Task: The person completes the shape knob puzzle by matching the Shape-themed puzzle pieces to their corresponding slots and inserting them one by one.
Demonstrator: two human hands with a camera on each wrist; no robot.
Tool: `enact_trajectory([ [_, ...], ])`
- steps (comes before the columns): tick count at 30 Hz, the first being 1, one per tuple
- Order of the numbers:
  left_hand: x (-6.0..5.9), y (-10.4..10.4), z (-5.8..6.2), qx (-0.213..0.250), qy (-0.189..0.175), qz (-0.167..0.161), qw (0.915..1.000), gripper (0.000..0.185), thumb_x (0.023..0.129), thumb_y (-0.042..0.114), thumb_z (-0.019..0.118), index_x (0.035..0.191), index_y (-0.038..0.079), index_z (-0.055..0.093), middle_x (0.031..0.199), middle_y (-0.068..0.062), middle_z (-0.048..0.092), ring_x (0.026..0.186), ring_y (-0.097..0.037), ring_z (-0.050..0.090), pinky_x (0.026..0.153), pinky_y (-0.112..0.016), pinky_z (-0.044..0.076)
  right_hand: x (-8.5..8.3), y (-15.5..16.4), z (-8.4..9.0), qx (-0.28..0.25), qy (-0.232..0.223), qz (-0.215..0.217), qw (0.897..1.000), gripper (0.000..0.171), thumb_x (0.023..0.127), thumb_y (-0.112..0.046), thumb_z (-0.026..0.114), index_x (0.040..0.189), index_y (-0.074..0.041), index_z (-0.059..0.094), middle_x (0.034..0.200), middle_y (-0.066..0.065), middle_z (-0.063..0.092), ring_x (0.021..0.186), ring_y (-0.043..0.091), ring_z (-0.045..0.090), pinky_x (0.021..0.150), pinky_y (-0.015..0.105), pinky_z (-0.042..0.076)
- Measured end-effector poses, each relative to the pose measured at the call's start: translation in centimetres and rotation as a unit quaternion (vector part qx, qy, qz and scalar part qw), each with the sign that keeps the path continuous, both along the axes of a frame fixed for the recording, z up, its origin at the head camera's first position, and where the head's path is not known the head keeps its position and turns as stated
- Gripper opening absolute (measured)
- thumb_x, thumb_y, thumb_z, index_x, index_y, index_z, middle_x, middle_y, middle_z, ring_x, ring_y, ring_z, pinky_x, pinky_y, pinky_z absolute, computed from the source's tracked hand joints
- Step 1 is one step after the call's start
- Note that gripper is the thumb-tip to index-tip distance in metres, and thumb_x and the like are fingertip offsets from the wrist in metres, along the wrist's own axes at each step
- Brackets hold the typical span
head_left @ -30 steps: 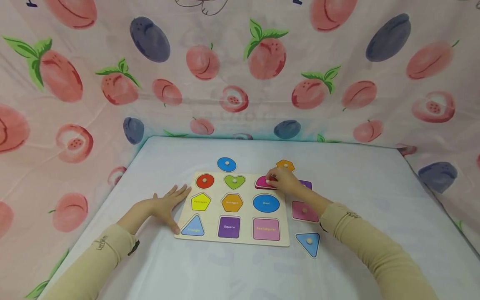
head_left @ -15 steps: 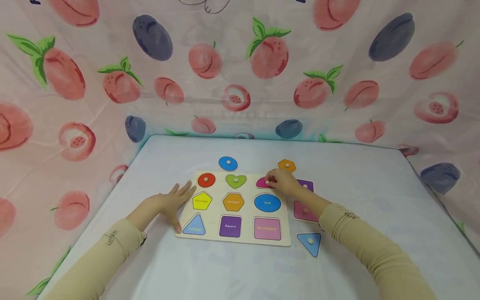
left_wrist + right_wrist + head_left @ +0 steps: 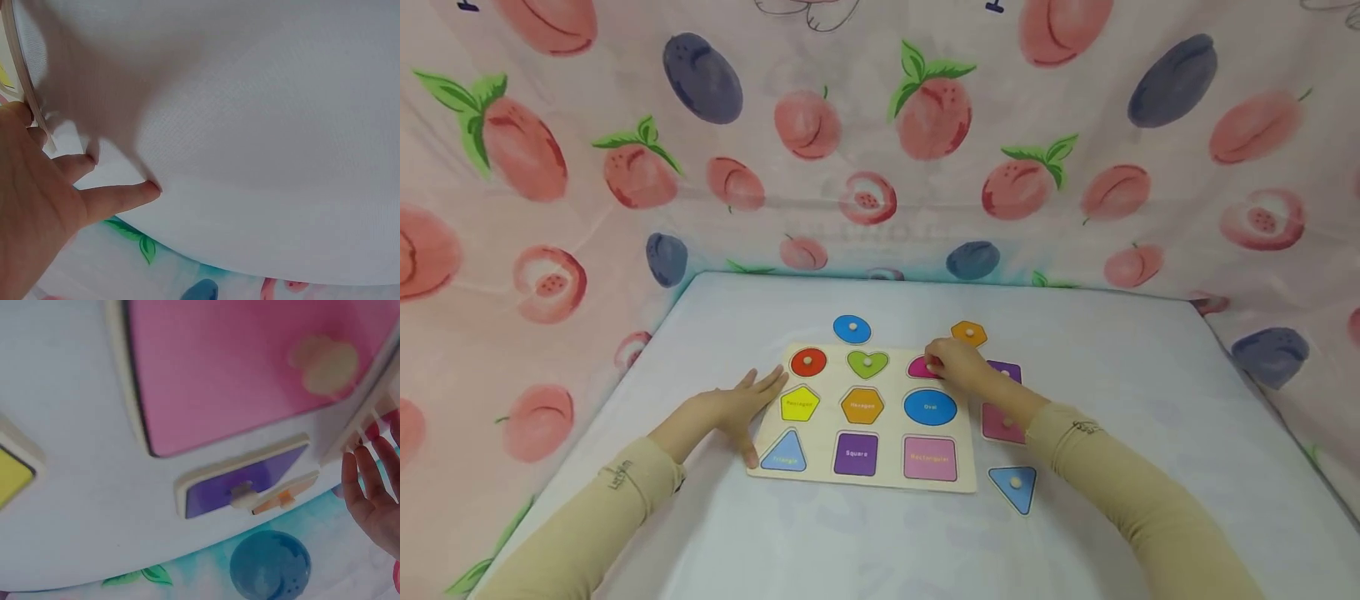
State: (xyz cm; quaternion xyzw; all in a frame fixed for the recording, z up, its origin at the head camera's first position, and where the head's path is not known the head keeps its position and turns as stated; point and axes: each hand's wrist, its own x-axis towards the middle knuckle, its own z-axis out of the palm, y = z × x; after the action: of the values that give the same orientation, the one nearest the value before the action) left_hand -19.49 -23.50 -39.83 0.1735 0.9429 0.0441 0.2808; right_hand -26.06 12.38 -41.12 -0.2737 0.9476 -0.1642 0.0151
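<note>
A wooden shape puzzle board (image 3: 883, 429) lies flat on the table. My right hand (image 3: 958, 362) pinches the knob of a magenta half-round puzzle piece (image 3: 919, 367) at the board's far right corner; the hand covers part of that piece. In the right wrist view, the right hand (image 3: 378, 494) appears at the right edge, fingers bent toward the board. My left hand (image 3: 737, 414) rests with spread fingers along the board's left edge, thumb at the near corner. The left wrist view shows the left hand (image 3: 44, 194) touching the board's rim. A red circle (image 3: 808, 362) and green heart (image 3: 868, 363) sit in the board.
Loose knobbed pieces lie around the board: a blue oval (image 3: 852, 328), an orange hexagon (image 3: 969, 333), a purple square (image 3: 1009, 369), a pink rectangle (image 3: 1002, 422) and a blue triangle (image 3: 1015, 487). A yellow piece (image 3: 12, 478) shows in the right wrist view. Fruit-patterned cloth (image 3: 880, 150) hangs behind.
The magenta half-round piece, slightly raised a second ago, now lies lower in its place on the board. My right hand stays at its knob. My left hand stays at the board's left edge.
</note>
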Motion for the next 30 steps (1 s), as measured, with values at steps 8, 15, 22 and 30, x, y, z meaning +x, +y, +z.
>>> enact_trajectory([
  [8, -0.5, -0.1, 0.4, -0.010, 0.004, 0.003, 0.9999, 0.136, 0.052, 0.046, 0.088, 0.153, 0.014, 0.003, 0.160, -0.009, -0.005, 0.144, -0.044, -0.003, 0.096, -0.079, 0.018, -0.4, -0.1, 0.8, -0.018, -0.036, -0.008, 0.999, 0.006, 0.086, -0.003, 0.066, 0.081, -0.004, 0.065, 0.081, 0.009, 0.064, 0.073, 0.019, 0.055, 0.073, 0.028, 0.056],
  [15, -0.1, 0.0, 0.2, -0.010, -0.005, 0.011, 0.9999, 0.136, 0.051, 0.048, 0.087, 0.153, 0.015, 0.003, 0.160, -0.009, -0.006, 0.144, -0.044, -0.004, 0.097, -0.078, 0.020, -0.1, 0.2, 0.4, -0.023, -0.016, 0.008, 1.000, 0.006, 0.086, -0.006, 0.066, 0.082, -0.005, 0.063, 0.079, 0.007, 0.063, 0.071, 0.018, 0.053, 0.070, 0.026, 0.053],
  [22, -0.1, 0.0, 0.2, -0.006, -0.003, 0.004, 1.0000, 0.134, 0.054, 0.045, 0.087, 0.153, 0.012, 0.003, 0.160, -0.010, -0.005, 0.144, -0.046, -0.003, 0.101, -0.074, 0.022, 0.0, 0.1, 0.3, -0.014, -0.012, 0.013, 1.000, 0.010, 0.088, -0.008, 0.064, 0.096, -0.003, 0.067, 0.087, 0.009, 0.066, 0.078, 0.020, 0.055, 0.077, 0.030, 0.054],
  [30, 0.0, -0.1, 0.3, -0.009, -0.006, 0.003, 0.9999, 0.135, 0.053, 0.047, 0.087, 0.153, 0.013, 0.002, 0.160, -0.010, -0.007, 0.144, -0.045, -0.004, 0.100, -0.075, 0.021, 1.1, 1.0, 0.6, -0.028, -0.030, -0.018, 0.999, 0.016, 0.087, -0.007, 0.066, 0.103, -0.003, 0.066, 0.104, 0.014, 0.068, 0.099, 0.028, 0.063, 0.090, 0.039, 0.054],
])
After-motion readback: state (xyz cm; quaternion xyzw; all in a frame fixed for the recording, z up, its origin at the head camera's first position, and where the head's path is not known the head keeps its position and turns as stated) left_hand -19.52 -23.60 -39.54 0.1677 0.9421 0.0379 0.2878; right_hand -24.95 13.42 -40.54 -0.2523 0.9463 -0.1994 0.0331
